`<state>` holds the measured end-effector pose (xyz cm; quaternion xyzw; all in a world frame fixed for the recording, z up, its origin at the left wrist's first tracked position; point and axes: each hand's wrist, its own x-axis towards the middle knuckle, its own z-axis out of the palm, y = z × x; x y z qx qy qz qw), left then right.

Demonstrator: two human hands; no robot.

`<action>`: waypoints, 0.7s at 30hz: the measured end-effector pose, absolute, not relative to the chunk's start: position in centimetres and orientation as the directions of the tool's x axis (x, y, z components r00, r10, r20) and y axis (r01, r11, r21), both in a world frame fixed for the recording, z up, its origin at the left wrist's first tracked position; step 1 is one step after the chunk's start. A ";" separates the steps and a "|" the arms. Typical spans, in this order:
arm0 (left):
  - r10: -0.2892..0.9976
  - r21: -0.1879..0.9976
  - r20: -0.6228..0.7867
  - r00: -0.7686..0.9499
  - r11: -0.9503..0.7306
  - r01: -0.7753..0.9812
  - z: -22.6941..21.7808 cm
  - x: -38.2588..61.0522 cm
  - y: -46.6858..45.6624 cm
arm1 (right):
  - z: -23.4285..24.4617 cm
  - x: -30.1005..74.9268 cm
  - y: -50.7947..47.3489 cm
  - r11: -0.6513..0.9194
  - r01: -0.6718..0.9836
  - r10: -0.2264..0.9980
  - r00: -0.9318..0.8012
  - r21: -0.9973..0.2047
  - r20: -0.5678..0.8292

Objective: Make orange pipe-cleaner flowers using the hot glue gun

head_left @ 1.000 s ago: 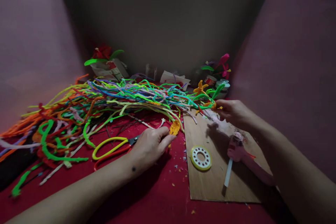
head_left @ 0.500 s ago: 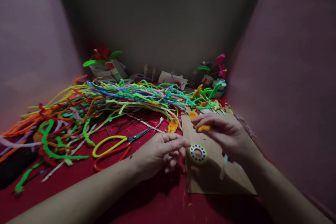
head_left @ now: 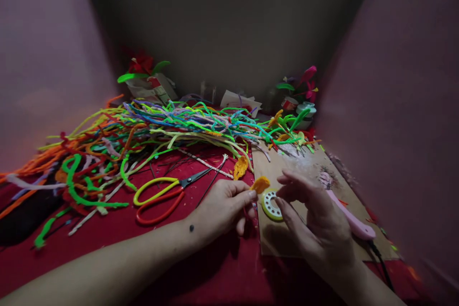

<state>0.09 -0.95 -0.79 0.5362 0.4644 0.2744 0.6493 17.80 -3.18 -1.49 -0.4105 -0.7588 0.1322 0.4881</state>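
Note:
My left hand (head_left: 229,203) is closed in a pinch on the base of an orange fuzzy petal (head_left: 260,184), which points right. A roll of tape (head_left: 269,205) with a white, holed core and yellow-green rim is just right of those fingertips. My right hand (head_left: 319,220) has its thumb and a fingertip at the roll's right side, covering part of it; its upper fingers are bent and apart from the thumb. Another orange petal (head_left: 241,167) lies beyond my left hand. Scissors (head_left: 181,190) with yellow and red handles rest left of it.
Many coloured pipe cleaners (head_left: 193,122) are heaped across the back and left of the red cloth (head_left: 215,277). A cardboard sheet (head_left: 276,244) lies under the right side, with a pink corded tool (head_left: 349,217) on it. Fuzzy flowers (head_left: 309,83) stand at the back.
The orange petal near my right fingers is now in my left hand's pinch. My right hand has come down and back to the tape roll, uncovering the pink tool. The view has shifted slightly.

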 end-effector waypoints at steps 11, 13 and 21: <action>0.805 0.935 -0.354 0.475 0.309 0.173 -0.3 0.1 -1.3 | -0.5 16.7 -1.7 0.069 0.313 0.997 -0.065 -0.947 0.051; 0.812 0.940 -0.342 0.473 0.304 0.157 -0.1 0.1 -1.2 | -0.5 16.5 -1.4 0.055 0.290 0.997 -0.071 -0.955 0.036; 0.892 0.967 -0.245 0.379 0.197 0.161 -0.2 -0.2 -0.8 | -0.1 17.2 -2.0 0.243 0.441 0.968 -0.170 -0.864 0.186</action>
